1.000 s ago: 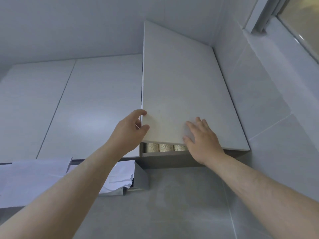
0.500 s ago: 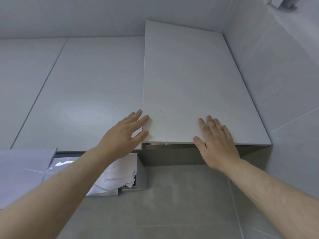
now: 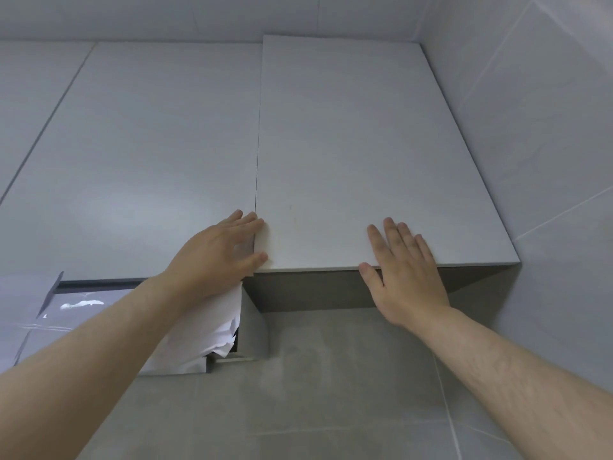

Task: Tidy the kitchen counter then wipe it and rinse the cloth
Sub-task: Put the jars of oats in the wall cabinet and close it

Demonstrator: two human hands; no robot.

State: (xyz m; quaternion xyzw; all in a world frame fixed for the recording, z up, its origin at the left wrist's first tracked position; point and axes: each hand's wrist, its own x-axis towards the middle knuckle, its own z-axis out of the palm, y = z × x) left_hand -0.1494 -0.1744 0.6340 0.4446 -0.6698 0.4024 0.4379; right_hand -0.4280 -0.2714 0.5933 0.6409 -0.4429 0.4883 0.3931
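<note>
I look up at pale grey wall cabinets. The right-hand cabinet door (image 3: 348, 154) lies almost flat against its cabinet. My left hand (image 3: 219, 254) rests with spread fingers on the door's lower left corner and holds nothing. Flat and open, my right hand (image 3: 404, 270) presses on the door's lower edge near the middle. The counter and the cloth are out of view.
The neighbouring cabinet door (image 3: 149, 161) on the left is shut. Below it, a range hood (image 3: 99, 293) is wrapped in white film and crumpled paper (image 3: 212, 333). Grey wall tiles (image 3: 331, 393) run beneath the cabinets and up the right side wall (image 3: 547, 127).
The right cabinet door has swung shut from ajar, hiding the items on the shelf inside. My left hand let go of the door's edge and now lies flat on it.
</note>
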